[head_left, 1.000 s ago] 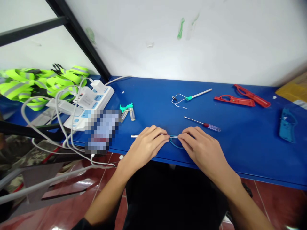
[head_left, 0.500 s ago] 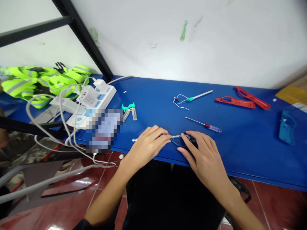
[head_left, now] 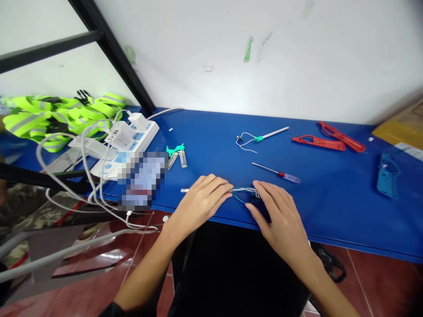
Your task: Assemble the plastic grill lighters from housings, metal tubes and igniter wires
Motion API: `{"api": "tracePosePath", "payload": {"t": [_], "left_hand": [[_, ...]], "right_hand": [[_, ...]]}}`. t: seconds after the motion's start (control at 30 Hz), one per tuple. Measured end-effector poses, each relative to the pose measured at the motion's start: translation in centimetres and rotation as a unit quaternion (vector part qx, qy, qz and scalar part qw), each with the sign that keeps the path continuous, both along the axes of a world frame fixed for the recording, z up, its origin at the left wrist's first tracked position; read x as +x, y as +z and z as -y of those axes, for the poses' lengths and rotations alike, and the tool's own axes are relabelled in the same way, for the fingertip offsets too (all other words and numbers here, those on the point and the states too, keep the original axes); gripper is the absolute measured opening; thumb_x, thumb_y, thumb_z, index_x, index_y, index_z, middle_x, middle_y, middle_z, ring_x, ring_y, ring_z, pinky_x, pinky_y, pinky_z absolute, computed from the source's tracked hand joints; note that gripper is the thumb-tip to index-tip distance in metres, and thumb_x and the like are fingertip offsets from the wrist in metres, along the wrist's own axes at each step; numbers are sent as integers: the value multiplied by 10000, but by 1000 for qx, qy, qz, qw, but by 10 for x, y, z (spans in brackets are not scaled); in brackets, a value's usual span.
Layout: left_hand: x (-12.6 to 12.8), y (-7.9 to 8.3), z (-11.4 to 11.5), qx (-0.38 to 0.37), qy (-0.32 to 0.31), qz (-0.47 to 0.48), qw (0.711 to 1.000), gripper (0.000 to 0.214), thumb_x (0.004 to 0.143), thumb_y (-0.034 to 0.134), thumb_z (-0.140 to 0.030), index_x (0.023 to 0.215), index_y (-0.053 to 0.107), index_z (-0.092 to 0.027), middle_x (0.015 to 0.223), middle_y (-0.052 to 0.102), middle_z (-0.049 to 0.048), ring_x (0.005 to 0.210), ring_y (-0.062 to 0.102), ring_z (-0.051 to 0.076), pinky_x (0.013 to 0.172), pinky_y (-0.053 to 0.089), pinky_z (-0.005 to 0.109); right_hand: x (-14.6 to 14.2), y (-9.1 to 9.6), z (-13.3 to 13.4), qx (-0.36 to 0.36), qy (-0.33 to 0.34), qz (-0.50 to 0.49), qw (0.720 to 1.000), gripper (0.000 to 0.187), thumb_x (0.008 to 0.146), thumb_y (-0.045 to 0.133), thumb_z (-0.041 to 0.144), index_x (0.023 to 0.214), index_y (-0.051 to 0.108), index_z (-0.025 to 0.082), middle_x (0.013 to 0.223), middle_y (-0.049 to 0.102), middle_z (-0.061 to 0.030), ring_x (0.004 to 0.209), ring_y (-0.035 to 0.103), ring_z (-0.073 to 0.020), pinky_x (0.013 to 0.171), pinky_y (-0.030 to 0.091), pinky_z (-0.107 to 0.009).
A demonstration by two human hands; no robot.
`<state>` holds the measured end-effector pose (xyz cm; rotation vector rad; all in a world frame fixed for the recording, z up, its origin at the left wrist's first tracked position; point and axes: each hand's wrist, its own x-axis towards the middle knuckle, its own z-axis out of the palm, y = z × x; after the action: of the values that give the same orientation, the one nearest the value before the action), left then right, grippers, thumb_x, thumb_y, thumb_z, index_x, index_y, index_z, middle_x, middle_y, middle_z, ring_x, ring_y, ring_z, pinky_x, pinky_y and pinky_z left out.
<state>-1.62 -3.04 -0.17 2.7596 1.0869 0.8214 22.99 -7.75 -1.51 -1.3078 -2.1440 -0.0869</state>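
Near the front edge of the table, a blue plastic handle shell point(head_left: 242, 197) lies between my hands, with thin white wires along its upper side. My left hand point(head_left: 205, 196) is closed over its left end, thumb and fingertips together. Past that hand's outer side pokes the tip of a pale rod point(head_left: 184, 190). My right hand point(head_left: 279, 207) curves over the shell's right end, its thumb on the near side and fingers on the far side; the palm hides that end. Beyond the right hand lies a screwdriver point(head_left: 289, 177) with a clear purple and red handle.
A white rod with a teal end and loose wires point(head_left: 271, 134), red shell halves point(head_left: 319, 142) and another blue shell point(head_left: 388, 178) lie on the table. On the left are teal clips with clear tubes point(head_left: 183, 158), a phone point(head_left: 145, 180), a power strip point(head_left: 150, 132) and yellow-green straps point(head_left: 29, 121).
My right hand's fingertips have shifted slightly, and more of the shell's opening and the wires shows between my hands. The camera view has moved a little; the other items lie as before.
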Motion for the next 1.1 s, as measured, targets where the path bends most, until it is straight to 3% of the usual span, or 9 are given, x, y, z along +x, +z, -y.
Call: {"api": "tracePosePath", "payload": {"t": [0.23, 0.4, 0.47, 0.53, 0.63, 0.77, 0.97, 1.1], "left_hand": [[4, 2, 1, 20, 38, 30, 999, 285, 1080, 667, -374, 1285, 675, -176, 1224, 786, 78, 1084, 696, 236, 948, 515, 412], [-30, 13, -15, 8, 195, 194, 961, 160, 1094, 643, -343, 1172, 722, -228, 1190, 777, 55, 1133, 710, 223, 1020, 548, 426], [-52, 16, -23, -8, 269, 208, 940, 191, 1091, 638, -372, 1178, 732, -231, 1158, 764, 61, 1012, 706, 215, 912, 578, 390], [-70, 16, -28, -20, 324, 150, 934, 224, 1076, 655, -397, 1194, 754, -234, 1133, 757, 68, 968, 687, 234, 887, 576, 402], [-76, 7, -28, -31, 307, 44, 950, 308, 1076, 634, -470, 1197, 798, -239, 1118, 738, 96, 1043, 672, 296, 955, 566, 465], [-58, -4, -24, 9, 303, 20, 953, 400, 1085, 576, -536, 1174, 819, -232, 1140, 714, 134, 1039, 658, 322, 898, 577, 473], [-38, 2, -32, -16, 253, 9, 967, 143, 1050, 666, -294, 964, 758, -225, 1041, 757, 92, 1030, 678, 317, 898, 551, 456], [-24, 15, -58, -38, 247, 21, 968, 67, 982, 719, -186, 927, 699, -219, 842, 739, 55, 783, 683, 256, 732, 530, 376]], "right_hand": [[1, 1, 0, -2, -2, -46, 999, 541, 1057, 672, 288, 1564, 497, 216, 1456, 672, -170, 1354, 636, -337, 1121, 528, -548], [2, 0, 0, 1, 9, -68, 998, 522, 1056, 671, 276, 1550, 507, 236, 1443, 676, -165, 1348, 638, -340, 1109, 531, -565], [2, 0, 0, -4, 12, -76, 997, 513, 1059, 663, 267, 1548, 509, 247, 1447, 673, -161, 1346, 639, -341, 1104, 535, -569], [3, 0, 1, -11, 14, -79, 997, 503, 1064, 649, 258, 1547, 510, 253, 1456, 668, -160, 1348, 637, -339, 1107, 534, -572], [3, 1, 1, -14, 10, -81, 997, 495, 1069, 638, 247, 1547, 509, 248, 1468, 660, -162, 1359, 628, -335, 1114, 531, -572], [2, 0, 1, -11, 8, -82, 997, 476, 1069, 641, 254, 1530, 523, 234, 1463, 662, -169, 1358, 630, -334, 1120, 534, -578], [5, 6, 5, -22, 23, -131, 991, 386, 1068, 642, 248, 1451, 598, 262, 1444, 683, -136, 1351, 649, -305, 1117, 555, -548], [39, 36, -19, 28, 4, -120, 992, 320, 1061, 658, 276, 1378, 679, 233, 1417, 709, -134, 1312, 676, -272, 1133, 549, -481]]}}
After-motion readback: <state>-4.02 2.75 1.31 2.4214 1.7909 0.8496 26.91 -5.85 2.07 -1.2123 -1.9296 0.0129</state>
